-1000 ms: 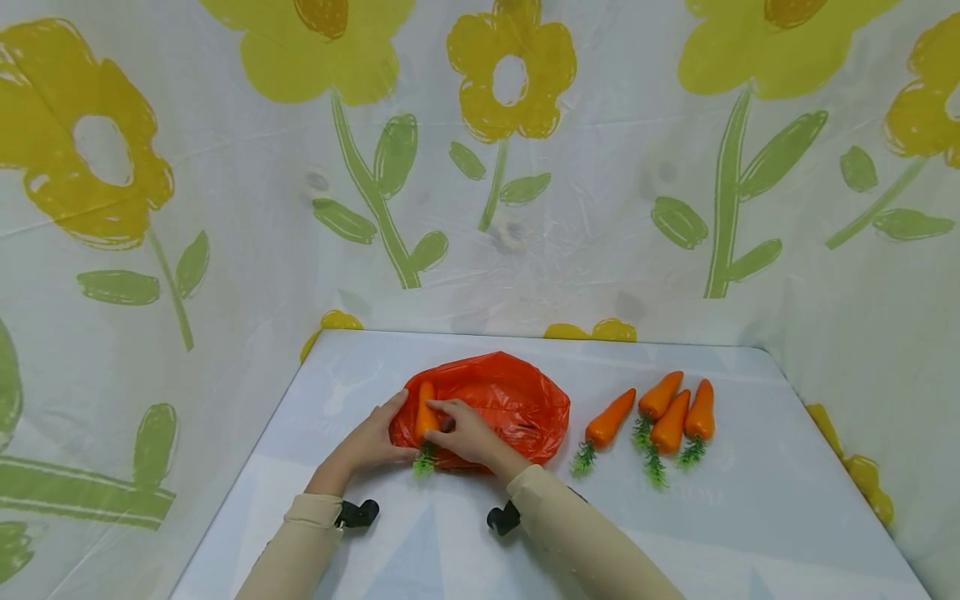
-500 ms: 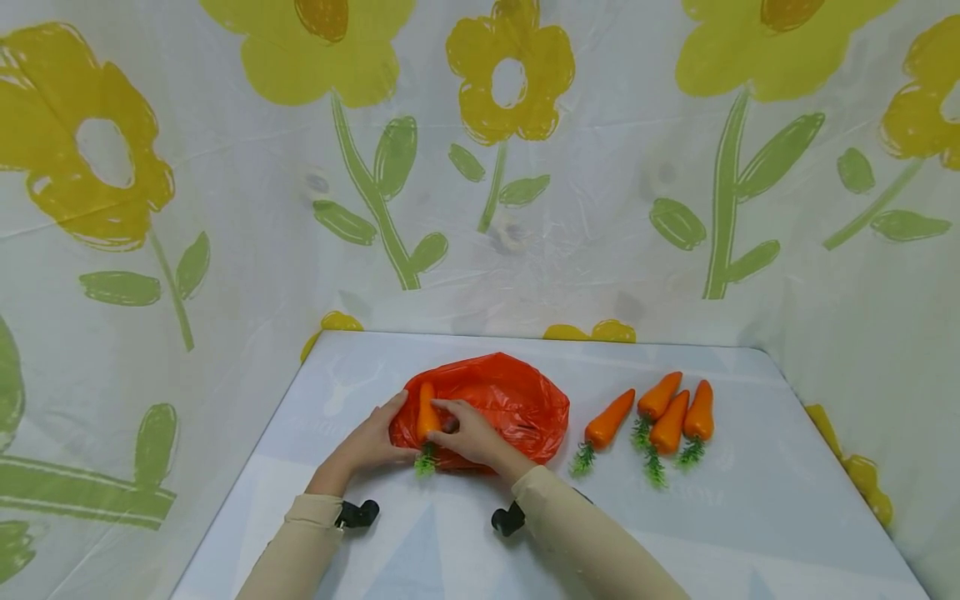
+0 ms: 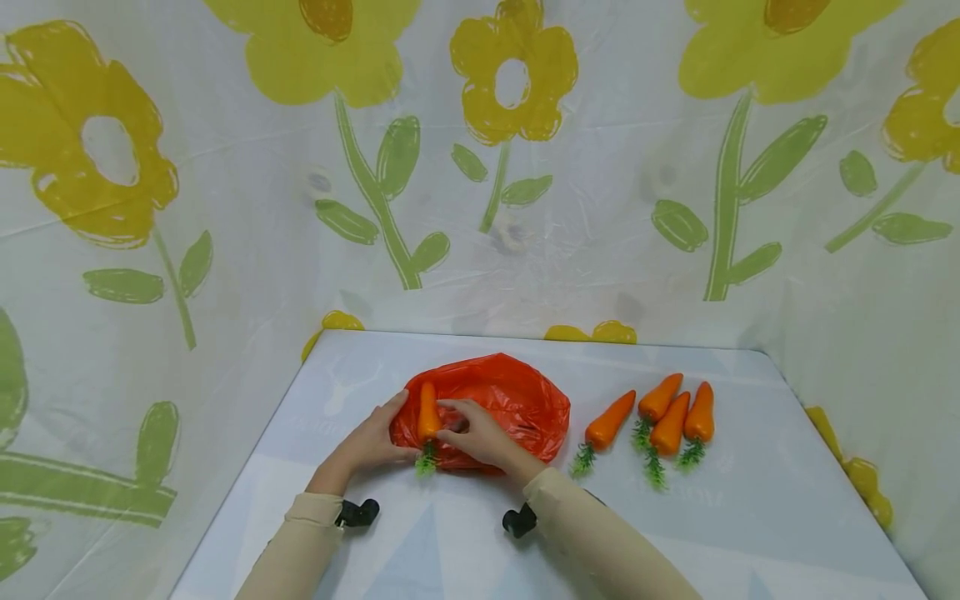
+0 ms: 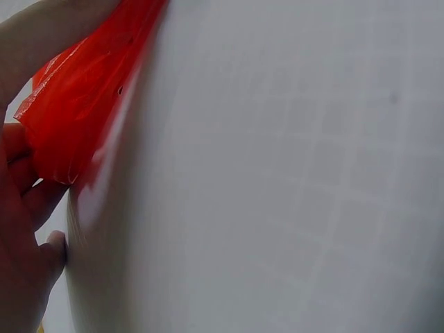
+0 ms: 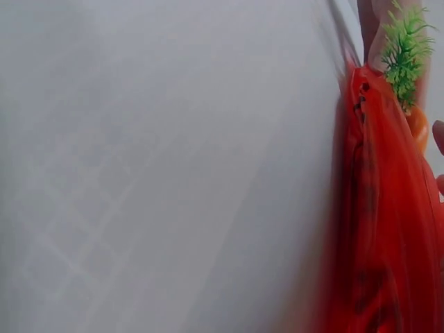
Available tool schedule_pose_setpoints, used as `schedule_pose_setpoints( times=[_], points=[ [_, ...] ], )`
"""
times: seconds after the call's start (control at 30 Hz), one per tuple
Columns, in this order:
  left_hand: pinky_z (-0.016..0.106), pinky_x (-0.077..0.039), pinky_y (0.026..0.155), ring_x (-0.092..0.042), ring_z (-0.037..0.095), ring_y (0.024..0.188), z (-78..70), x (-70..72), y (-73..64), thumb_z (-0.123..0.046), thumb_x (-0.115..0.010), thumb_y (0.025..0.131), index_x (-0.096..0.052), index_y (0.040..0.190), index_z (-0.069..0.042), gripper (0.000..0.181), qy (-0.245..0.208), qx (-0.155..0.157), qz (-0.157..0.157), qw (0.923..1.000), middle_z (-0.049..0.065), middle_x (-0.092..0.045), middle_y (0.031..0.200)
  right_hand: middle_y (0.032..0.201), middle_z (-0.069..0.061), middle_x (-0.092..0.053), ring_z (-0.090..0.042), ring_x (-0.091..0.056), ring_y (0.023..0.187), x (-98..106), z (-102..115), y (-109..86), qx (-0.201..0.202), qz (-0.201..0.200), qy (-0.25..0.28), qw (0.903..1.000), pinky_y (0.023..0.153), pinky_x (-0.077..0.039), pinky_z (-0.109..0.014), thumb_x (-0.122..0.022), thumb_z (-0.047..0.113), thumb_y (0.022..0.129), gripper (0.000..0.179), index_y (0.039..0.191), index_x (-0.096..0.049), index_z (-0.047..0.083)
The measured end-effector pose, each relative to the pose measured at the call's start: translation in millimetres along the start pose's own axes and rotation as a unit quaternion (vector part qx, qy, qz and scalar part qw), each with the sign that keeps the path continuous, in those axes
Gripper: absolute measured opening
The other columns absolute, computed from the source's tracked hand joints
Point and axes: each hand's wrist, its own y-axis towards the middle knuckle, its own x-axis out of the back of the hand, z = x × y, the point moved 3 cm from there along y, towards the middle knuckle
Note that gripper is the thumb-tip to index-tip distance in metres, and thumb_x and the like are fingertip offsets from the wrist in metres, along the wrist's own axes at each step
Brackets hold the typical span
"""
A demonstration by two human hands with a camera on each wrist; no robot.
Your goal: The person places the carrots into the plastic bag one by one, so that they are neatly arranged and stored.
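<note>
Carrot [image 3: 428, 417] is seen in the left side of the red bag [image 3: 506, 396], leafy tuft at the near rim. Judged light, stiff, slightly slippery; best gripped at the thick shoulder. Bag thin, floppy. Right hand [image 3: 480, 433]: fingers parted beside carrot. Left hand [image 3: 371, 442]: cupped at bag's left rim, pinch can't be told. Faint lettering [image 3: 708, 497] on worktop [image 3: 757, 533], right of bag, can't be read.

Bag [image 3: 517, 387]: glossy, wrinkled plastic; 5 carrots [image 3: 611, 421] smooth w/ plastic-like sheen.
</note>
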Motion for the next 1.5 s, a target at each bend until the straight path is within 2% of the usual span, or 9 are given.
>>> schedule_pose_setpoints(
  times=[0.53, 0.9, 1.27, 1.5],
  points=[
    [0.061, -0.022, 0.12, -0.03, 0.044, 0.148, -0.3, 0.1, -0.4, -0.045, -0.089, 0.075, -0.025, 0.161, -0.004, 0.114, -0.002, -0.007, -0.001, 1.0, 0.019, -0.031, 0.163, 0.125, -0.002, -0.061, -0.015, -0.057, 0.099, 7.4, -2.8, -5.9, 0.012, -0.007, -0.009, 0.9999, 0.083, -0.057, -0.03, -0.073, 0.035, 0.095, 0.055, 0.147, -0.055, 0.027],
    [0.061, -0.023, 0.119, -0.028, 0.045, 0.149, 1.7, -1.9, 1.2, -0.046, -0.089, 0.074, -0.025, 0.162, -0.007, 0.115, -0.004, 0.003, -0.001, 1.0, 0.017, -0.03, 0.164, 0.121, -0.004, -0.063, -0.016, -0.06, 0.101, 16.0, -1.8, -9.7, 0.015, -0.007, -0.005, 0.9998, 0.084, -0.058, -0.032, -0.073, 0.036, 0.095, 0.056, 0.147, -0.055, 0.026],
    [0.061, -0.023, 0.12, -0.027, 0.045, 0.149, 2.0, -1.9, 0.5, -0.046, -0.089, 0.074, -0.025, 0.162, -0.007, 0.115, -0.008, 0.009, 0.001, 0.9999, 0.017, -0.03, 0.164, 0.13, -0.002, -0.06, -0.018, -0.059, 0.105, 27.1, -3.2, -16.7, 0.017, -0.013, 0.002, 0.9998, 0.086, -0.057, -0.035, -0.072, 0.036, 0.096, 0.057, 0.148, -0.054, 0.023],
    [0.062, -0.024, 0.119, -0.026, 0.047, 0.149, 0.4, -1.6, 0.6, -0.046, -0.089, 0.073, -0.025, 0.162, -0.008, 0.116, -0.012, 0.015, -0.001, 0.9998, 0.017, -0.03, 0.164, 0.126, -0.002, -0.062, -0.017, -0.058, 0.102, 32.7, -7.5, -20.0, 0.026, -0.016, 0.0, 0.9995, 0.084, -0.056, -0.031, -0.071, 0.033, 0.097, 0.056, 0.148, -0.053, 0.021]
  ],
)
